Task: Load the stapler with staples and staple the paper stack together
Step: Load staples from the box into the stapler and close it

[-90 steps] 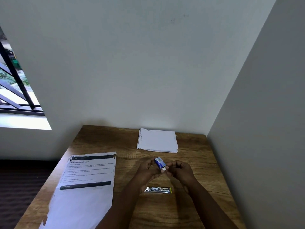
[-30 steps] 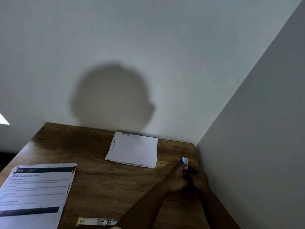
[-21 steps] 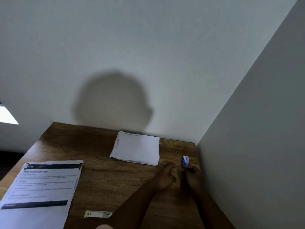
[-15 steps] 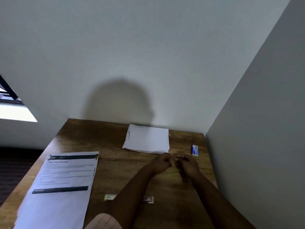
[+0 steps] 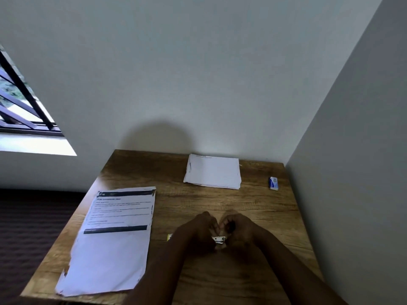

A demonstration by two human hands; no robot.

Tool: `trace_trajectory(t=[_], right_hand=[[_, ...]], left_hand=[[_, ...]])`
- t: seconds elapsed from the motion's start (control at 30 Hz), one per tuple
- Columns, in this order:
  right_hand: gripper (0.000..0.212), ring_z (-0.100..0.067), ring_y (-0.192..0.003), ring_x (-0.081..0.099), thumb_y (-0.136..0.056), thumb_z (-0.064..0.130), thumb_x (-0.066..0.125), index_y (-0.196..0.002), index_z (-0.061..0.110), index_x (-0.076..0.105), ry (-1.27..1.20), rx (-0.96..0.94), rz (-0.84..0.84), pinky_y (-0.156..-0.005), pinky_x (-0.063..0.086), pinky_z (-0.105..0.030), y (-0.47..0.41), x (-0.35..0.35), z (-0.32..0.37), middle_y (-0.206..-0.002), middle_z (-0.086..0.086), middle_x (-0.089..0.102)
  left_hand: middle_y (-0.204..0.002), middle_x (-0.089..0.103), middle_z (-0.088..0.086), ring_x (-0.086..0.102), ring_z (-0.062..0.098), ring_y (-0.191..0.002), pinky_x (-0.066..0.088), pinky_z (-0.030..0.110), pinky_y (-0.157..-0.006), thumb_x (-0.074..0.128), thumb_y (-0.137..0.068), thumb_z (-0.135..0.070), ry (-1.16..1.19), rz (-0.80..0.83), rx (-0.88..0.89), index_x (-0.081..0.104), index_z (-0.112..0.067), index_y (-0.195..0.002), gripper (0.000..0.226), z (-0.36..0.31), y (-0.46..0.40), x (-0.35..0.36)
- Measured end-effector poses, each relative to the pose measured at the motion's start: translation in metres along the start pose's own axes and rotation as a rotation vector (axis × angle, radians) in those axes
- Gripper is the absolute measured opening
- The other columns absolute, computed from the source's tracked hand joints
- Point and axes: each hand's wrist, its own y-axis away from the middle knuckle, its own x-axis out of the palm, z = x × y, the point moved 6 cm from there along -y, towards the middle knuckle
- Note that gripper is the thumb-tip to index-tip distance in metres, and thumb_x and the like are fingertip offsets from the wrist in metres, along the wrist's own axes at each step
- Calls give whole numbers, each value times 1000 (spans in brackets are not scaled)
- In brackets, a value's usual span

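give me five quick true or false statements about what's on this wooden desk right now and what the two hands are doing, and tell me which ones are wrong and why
1. The small blue and white staple box lies on the wooden desk near the right-hand wall. True.
2. The left hand holds the staple box. False: the box lies alone, away from both hands.
3. Both hands, the left one and the right hand, are together over the silver stapler with a yellow end. True.
4. The plain white paper stack lies under the stapler. False: it lies at the back of the desk, near the wall.
5. The printed sheet with dark bands lies left of the hands. True.
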Motion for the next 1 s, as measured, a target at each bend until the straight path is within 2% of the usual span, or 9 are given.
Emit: trace_trajectory(t=[0.07,0.2,0.3,0.43,0.5,0.57,0.67,0.77,1.0], right_hand=[[41,-11,-85,63,-58,13,87,-96,11,71,104,-15,-34,-74,53,-23,2,6,3,-99,-4,72],[28,-10,-80,63,-63,2,82,-89,4,73,75,-4,-79,-60,45,-10,2,16,5,-97,-10,75],[28,-10,-80,60,-66,4,81,-92,6,71,33,-18,-145,-62,43,-12,6,16,6,-100,-8,73],[21,-8,-77,56,-75,3,73,-91,12,64,-105,-85,-209,-64,41,-15,13,14,11,-94,-4,66],[21,-10,-70,54,-79,-3,70,-90,11,59,-285,-83,-206,-62,44,-20,17,16,13,-86,-4,62],[21,-13,-68,56,-80,-5,68,-89,9,57,-410,-69,-198,-60,48,-23,19,17,15,-82,-5,62],[20,-12,-68,58,-80,-9,66,-93,3,56,-438,-102,-187,-59,51,-22,21,17,21,-81,-6,62],[19,-14,-67,58,-81,-12,63,-93,1,57,-486,-127,-191,-58,50,-23,23,18,25,-76,-8,62],[23,-26,-76,59,-79,-8,67,-99,-9,57,-466,-127,-219,-61,50,-29,24,22,28,-82,-15,64]], left_hand=[[-119,46,6,54,23,-107,49,31,-84,86,-63,-17,-19,-32,16,67,-19,-100,42,3,4,4],[-104,66,13,63,26,-98,44,23,-70,75,-70,-8,36,-101,84,74,-7,-91,20,4,9,3],[-98,71,14,66,27,-93,45,28,-69,75,-72,-10,107,-147,121,71,-3,-89,18,5,14,-1],[-91,68,2,60,13,-81,47,30,-70,77,-75,-25,228,-202,122,63,-19,-87,19,11,21,-5],[-89,65,-3,59,11,-77,47,29,-69,70,-79,-29,302,-167,119,63,-21,-92,18,12,23,-4],[-85,66,-2,63,11,-68,48,27,-62,63,-80,-35,425,-108,79,64,-25,-88,13,12,25,-2],[-76,63,5,60,9,-51,45,23,-53,56,-85,-37,515,-93,19,65,-18,-78,22,16,24,-3],[-64,58,1,55,3,-41,41,15,-43,62,-86,-40,502,-127,13,68,-10,-76,32,20,23,-7],[-52,55,-3,51,5,-36,37,14,-38,62,-81,-31,520,-134,-20,64,-19,-61,23,22,28,-9]])
